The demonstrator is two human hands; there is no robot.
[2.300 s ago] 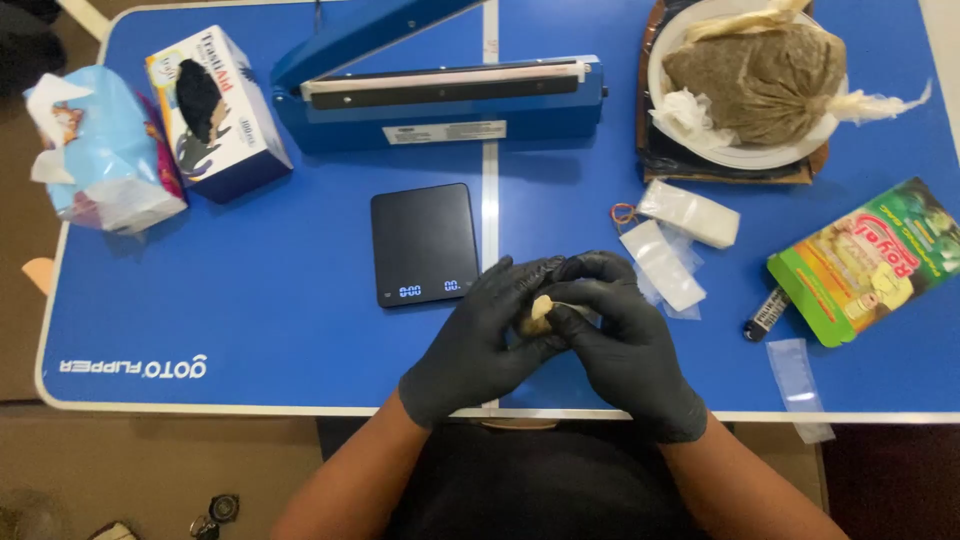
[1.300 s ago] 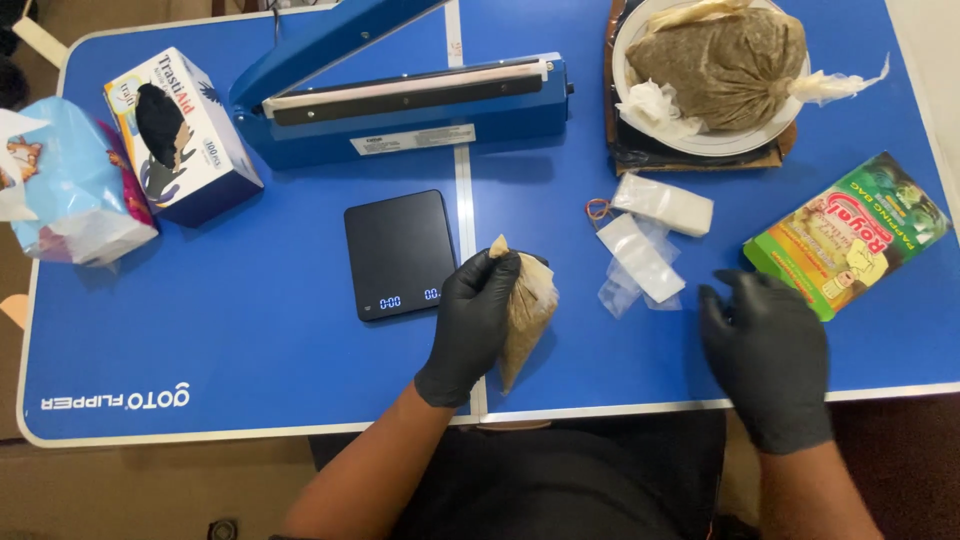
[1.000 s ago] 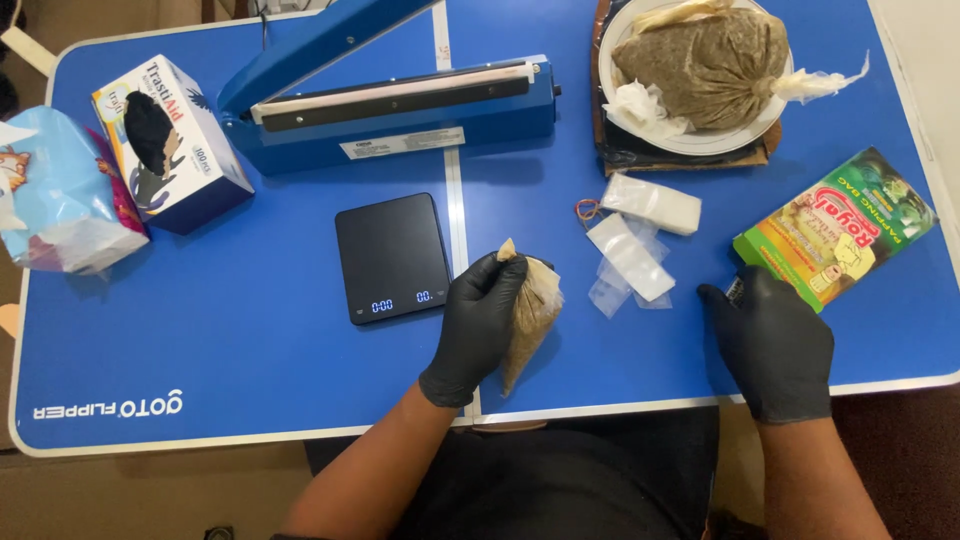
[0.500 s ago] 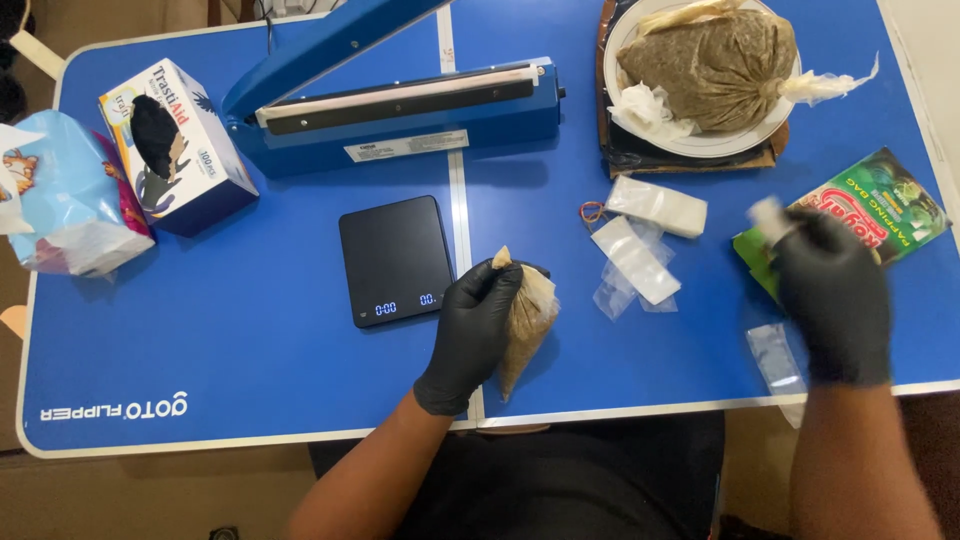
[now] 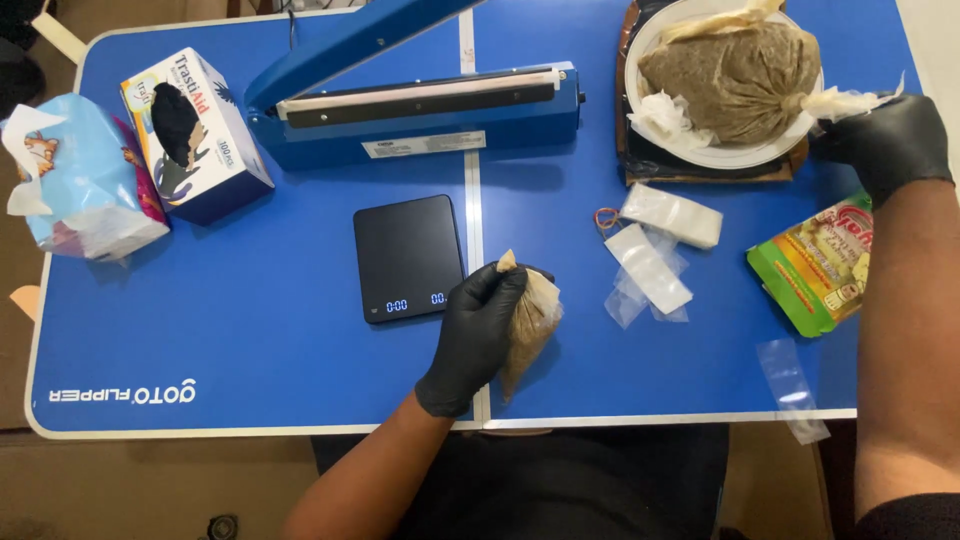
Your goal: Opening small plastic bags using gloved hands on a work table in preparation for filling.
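My left hand [image 5: 478, 330], in a black glove, grips a small clear bag of brown powder [image 5: 533, 320] resting on the blue table [image 5: 250, 320], just right of a black digital scale [image 5: 405, 256]. My right hand [image 5: 885, 140], also gloved, is at the far right edge, fingers closed on the twisted plastic end of a large bag of brown powder [image 5: 735, 80] that lies on a white plate [image 5: 690, 155].
A blue heat sealer [image 5: 420, 95] stands open at the back. A glove box [image 5: 195, 130] and a tissue pack [image 5: 85, 185] sit at the left. Empty clear bags [image 5: 655, 265], a rubber band [image 5: 605, 218], a green packet [image 5: 815, 265] and a loose bag [image 5: 790, 375] lie at the right.
My right hand has moved from the table's front right up to the plate and closed on the big bag's plastic end. My left hand stays on the small bag.
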